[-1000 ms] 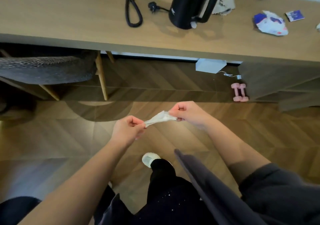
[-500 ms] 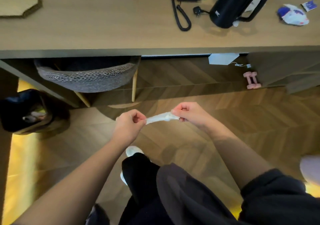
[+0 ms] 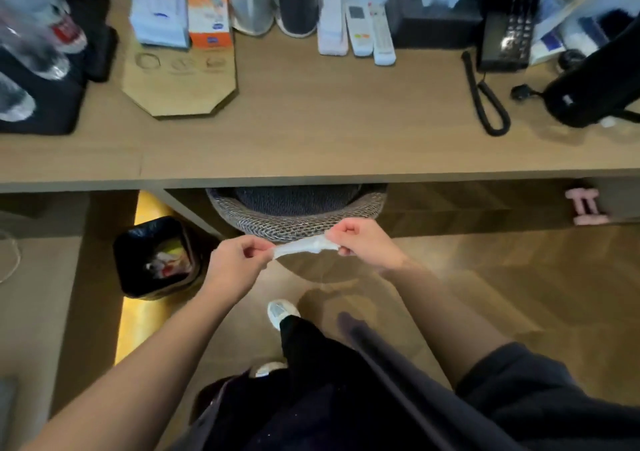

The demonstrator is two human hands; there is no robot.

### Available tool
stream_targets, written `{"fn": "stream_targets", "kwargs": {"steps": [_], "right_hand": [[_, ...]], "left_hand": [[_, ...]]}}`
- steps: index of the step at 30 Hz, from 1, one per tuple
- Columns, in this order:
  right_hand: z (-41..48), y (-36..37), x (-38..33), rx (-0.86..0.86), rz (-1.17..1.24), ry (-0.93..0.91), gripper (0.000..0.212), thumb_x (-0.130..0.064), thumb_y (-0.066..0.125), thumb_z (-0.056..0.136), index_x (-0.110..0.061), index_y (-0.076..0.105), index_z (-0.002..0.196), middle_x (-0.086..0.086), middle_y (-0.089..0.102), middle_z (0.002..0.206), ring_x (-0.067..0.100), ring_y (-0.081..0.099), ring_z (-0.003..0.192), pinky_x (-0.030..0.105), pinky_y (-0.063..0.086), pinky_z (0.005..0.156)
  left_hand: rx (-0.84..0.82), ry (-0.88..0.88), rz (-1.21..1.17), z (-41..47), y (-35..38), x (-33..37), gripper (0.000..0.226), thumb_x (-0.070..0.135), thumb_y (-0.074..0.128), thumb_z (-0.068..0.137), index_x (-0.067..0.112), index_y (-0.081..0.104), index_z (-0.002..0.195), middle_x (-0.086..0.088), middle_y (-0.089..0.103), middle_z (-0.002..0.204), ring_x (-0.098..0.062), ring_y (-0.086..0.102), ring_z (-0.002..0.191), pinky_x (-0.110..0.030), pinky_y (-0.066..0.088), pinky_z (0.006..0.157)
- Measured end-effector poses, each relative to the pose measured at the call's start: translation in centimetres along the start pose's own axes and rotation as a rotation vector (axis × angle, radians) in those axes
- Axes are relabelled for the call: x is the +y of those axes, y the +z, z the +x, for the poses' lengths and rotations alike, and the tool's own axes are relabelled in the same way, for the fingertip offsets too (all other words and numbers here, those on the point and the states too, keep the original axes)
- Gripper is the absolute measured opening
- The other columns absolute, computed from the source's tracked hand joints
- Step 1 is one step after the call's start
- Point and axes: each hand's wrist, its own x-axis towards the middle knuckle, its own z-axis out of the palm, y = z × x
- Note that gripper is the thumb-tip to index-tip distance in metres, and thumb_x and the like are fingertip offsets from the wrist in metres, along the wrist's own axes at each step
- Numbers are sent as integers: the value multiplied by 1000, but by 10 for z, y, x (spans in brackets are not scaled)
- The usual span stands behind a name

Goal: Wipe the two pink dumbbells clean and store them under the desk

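Across the upper half of the view ran the wooden desk (image 3: 311, 131), its front edge one straight line with the opening beneath it. Below that edge the herringbone floor (image 3: 502, 277) lay open on the right, bare between the person's legs and the dumbbells. A woven chair (image 3: 294, 223) was tucked under the middle of the desk, its curved back showing below the edge, just behind the hands. Left of it a black waste bin (image 3: 156, 256) stood on the floor beside a desk panel, with rubbish inside. On the desktop a black tray (image 3: 45, 104) with plastic bottles sat at far left and a black kettle (image 3: 595, 97) at far right. A black telephone (image 3: 509, 27) with its coiled cord stood beside the kettle, and three white remotes (image 3: 360, 31) lay side by side near the back.

The two pink dumbbells (image 3: 585, 206) lay close together on the floor under the desk at far right, well apart from both hands. The left hand (image 3: 239, 260) and right hand (image 3: 363, 242) were held out in front of the chair back. Each pinched one end of a white wipe (image 3: 304, 246) with curled fingers, and the wipe was stretched taut between them.
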Motion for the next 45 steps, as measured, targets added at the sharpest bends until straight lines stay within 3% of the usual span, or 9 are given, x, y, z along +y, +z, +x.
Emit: {"fn": "stream_targets", "kwargs": {"steps": [5, 13, 21, 25, 30, 33, 36, 42, 45], "right_hand": [[28, 64, -38, 27, 38, 56, 9, -24, 68, 92, -15, 69, 91, -4, 63, 72, 7, 56, 66, 23, 52, 74], [58, 218, -62, 133, 109, 84, 15, -11, 64, 92, -20, 67, 81, -3, 64, 68, -2, 57, 50, 13, 46, 51], [136, 395, -41, 191, 53, 239, 14, -20, 60, 96, -12, 70, 102, 0, 68, 92, 14, 64, 85, 14, 51, 68], [174, 440, -20, 236, 117, 313, 19, -17, 59, 96, -7, 71, 106, 12, 71, 107, 27, 69, 99, 40, 56, 90], [223, 476, 29, 247, 45, 350, 24, -14, 51, 95, -10, 73, 86, 7, 74, 86, 17, 68, 77, 30, 57, 76], [250, 490, 56, 288, 24, 399, 31, -16, 50, 95, -21, 63, 67, -7, 63, 64, 8, 63, 62, 17, 52, 58], [274, 507, 81, 315, -43, 364, 27, -17, 50, 95, -21, 62, 72, -5, 65, 69, 9, 62, 65, 16, 47, 58], [328, 545, 119, 394, -17, 345, 23, -14, 47, 99, -8, 69, 97, 3, 68, 87, 18, 69, 82, 21, 52, 71], [353, 559, 132, 381, -68, 286, 16, -10, 50, 98, -11, 66, 94, 5, 66, 87, 14, 63, 76, 16, 40, 62]], "left_hand": [[-21, -103, -176, 36, -64, -27, 16, 9, 69, 90, 22, 72, 80, -4, 71, 75, -16, 66, 70, -24, 51, 58], [-173, -284, -221, 85, -167, -115, 11, 5, 62, 95, 2, 69, 103, -15, 70, 94, -18, 65, 75, -20, 56, 57], [-218, -433, -61, 150, -249, -229, 11, -1, 66, 89, 0, 66, 101, -22, 68, 102, -23, 66, 81, -25, 57, 67], [-194, -405, 18, 190, -251, -271, 9, 1, 66, 88, 3, 67, 97, -19, 70, 93, -27, 67, 83, -32, 57, 73], [-224, -361, 102, 237, -229, -330, 10, 2, 61, 93, 4, 69, 98, -18, 69, 93, -27, 66, 83, -35, 57, 71], [-229, -311, 188, 259, -213, -363, 10, 4, 61, 94, 6, 70, 95, -18, 69, 94, -33, 67, 93, -48, 57, 88], [-251, -217, 313, 282, -199, -396, 8, 11, 62, 94, 8, 70, 96, -13, 69, 100, -30, 65, 99, -43, 55, 90], [-229, -109, 479, 321, -181, -461, 19, 19, 54, 98, 11, 70, 96, -6, 66, 92, -22, 63, 91, -17, 41, 61], [-221, -79, 487, 340, -174, -493, 20, 19, 53, 99, 13, 71, 95, -7, 68, 93, -25, 66, 93, -29, 54, 73]]}}
